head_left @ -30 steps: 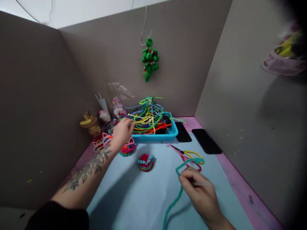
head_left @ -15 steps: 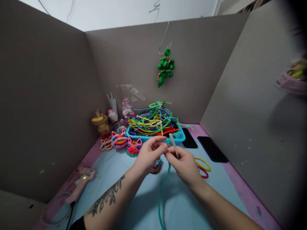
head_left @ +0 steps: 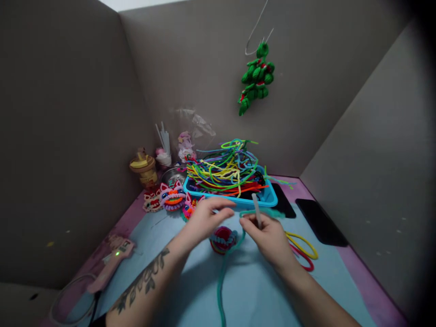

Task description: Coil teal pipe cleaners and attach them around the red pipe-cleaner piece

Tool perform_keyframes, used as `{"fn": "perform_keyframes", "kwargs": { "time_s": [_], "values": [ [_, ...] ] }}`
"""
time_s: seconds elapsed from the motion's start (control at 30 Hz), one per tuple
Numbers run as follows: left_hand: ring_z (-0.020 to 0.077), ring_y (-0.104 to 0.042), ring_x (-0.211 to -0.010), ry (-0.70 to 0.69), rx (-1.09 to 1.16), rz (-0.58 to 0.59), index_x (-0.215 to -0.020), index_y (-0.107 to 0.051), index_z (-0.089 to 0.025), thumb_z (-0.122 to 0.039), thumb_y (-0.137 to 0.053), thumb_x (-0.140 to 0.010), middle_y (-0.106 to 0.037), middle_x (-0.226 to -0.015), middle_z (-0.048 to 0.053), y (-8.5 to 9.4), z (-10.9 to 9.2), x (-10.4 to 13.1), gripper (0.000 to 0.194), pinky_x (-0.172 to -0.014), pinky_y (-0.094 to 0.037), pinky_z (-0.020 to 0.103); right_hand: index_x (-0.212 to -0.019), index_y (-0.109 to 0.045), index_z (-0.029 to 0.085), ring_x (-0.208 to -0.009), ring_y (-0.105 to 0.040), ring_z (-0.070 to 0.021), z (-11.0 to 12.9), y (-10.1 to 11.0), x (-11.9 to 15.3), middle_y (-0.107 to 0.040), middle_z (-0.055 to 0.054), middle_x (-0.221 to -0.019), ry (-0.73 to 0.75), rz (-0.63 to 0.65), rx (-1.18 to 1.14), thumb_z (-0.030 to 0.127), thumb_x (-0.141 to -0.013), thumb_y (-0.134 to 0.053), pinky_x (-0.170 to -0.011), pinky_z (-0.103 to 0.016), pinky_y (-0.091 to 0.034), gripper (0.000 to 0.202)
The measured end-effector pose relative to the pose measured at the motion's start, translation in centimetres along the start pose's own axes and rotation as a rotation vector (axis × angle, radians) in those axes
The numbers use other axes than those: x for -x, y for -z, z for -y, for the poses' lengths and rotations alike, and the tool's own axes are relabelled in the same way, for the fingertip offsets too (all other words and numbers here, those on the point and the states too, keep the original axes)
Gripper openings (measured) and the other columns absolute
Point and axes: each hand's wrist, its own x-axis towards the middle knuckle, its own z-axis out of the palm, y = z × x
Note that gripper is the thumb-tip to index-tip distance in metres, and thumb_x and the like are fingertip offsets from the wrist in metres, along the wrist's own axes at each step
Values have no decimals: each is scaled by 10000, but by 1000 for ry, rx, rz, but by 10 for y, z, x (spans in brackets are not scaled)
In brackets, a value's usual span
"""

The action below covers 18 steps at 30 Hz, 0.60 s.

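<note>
My right hand [head_left: 269, 234] pinches a teal pipe cleaner [head_left: 221, 277] between thumb and fingertips; its long tail hangs down across the mat and a short bent end points right. A translucent white rod like a glue stick [head_left: 256, 210] stands up out of the same hand. To its left, my left hand [head_left: 209, 218] is open, thumb and fingers apart, with nothing in it. Below and between the hands sits a small round pipe-cleaner piece [head_left: 222, 239] in red and blue, partly crossed by the teal strand.
A blue tray [head_left: 272, 197] heaped with colourful pipe cleaners stands behind the hands. Finished pipe-cleaner animal heads [head_left: 172, 195] sit at its left. A pink glue gun [head_left: 114, 263] with a lit green light lies left. Yellow and red pipe cleaners [head_left: 304, 247] and a black phone [head_left: 320, 221] lie right.
My left hand has let go of the teal pipe cleaner and come away to the left. The right hand keeps the strand and rod. The view has tipped downward, showing more of the round piece.
</note>
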Motion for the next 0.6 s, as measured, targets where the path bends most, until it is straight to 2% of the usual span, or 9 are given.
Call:
{"fn": "perform_keyframes", "kwargs": {
  "time_s": [0.07, 0.1, 0.13, 0.17, 0.23, 0.33, 0.4, 0.6],
  "values": [
    [214, -582, -834, -62, -394, -239, -846, -730, -201, -292, -627, -757, -652, -918, 80, 34, 10, 0, 164, -746, -443, 306, -619, -607, 171, -545, -524, -153, -2, 6, -3, -613, -25, -599, -29, -27, -36, 430, -703, -633, -532, -266, -441, 273],
    [239, -571, -880, -20, -603, -326, -834, -735, -207, -277, -616, -761, -639, -941, 89, 51, 18, 1, 156, -776, -432, 329, -604, -592, 171, -542, -518, -149, -2, 9, -4, -606, -25, -596, -34, -40, -54, 438, -699, -636, -530, -265, -441, 287],
    [253, -565, -878, 46, -773, -343, -828, -741, -219, -273, -604, -766, -632, -921, 91, 66, 27, 4, 159, -773, -425, 344, -595, -580, 172, -541, -511, -146, -3, 13, -6, -596, -22, -589, -37, -52, -70, 442, -695, -638, -528, -262, -439, 293],
    [255, -564, -858, 101, -887, -293, -853, -744, -237, -269, -592, -773, -627, -892, 87, 78, 36, 7, 175, -752, -423, 342, -585, -572, 174, -537, -503, -142, -3, 15, -8, -585, -18, -578, -41, -63, -88, 443, -689, -641, -523, -260, -435, 297],
    [248, -570, -835, 160, -1007, -243, -903, -743, -268, -232, -557, -783, -620, -879, 75, 91, 56, 14, 224, -717, -419, 326, -578, -570, 174, -534, -493, -138, -4, 18, -11, -570, -13, -566, -52, -77, -121, 440, -676, -647, -519, -258, -429, 295],
    [241, -580, -833, 139, -1043, -223, -967, -729, -276, -237, -536, -792, -622, -895, 67, 91, 78, 23, 263, -700, -419, 310, -602, -592, 168, -540, -489, -136, -5, 18, -12, -574, -14, -576, -70, -68, -141, 429, -673, -649, -519, -257, -425, 277],
    [248, -581, -832, 118, -1069, -234, -944, -733, -262, -256, -522, -804, -626, -917, 76, 86, 86, 24, 253, -699, -415, 314, -622, -602, 164, -540, -481, -133, -4, 19, -11, -576, -15, -581, -69, -58, -136, 423, -684, -646, -517, -256, -421, 270],
    [266, -583, -825, 76, -1188, -238, -918, -733, -253, -368, -454, -869, -637, -937, 102, 83, 88, 19, 306, -699, -393, 327, -616, -598, 165, -542, -485, -130, 1, 24, -8, -583, -15, -596, -45, -77, -172, 422, -690, -648, -523, -258, -419, 272]
  ]
}}
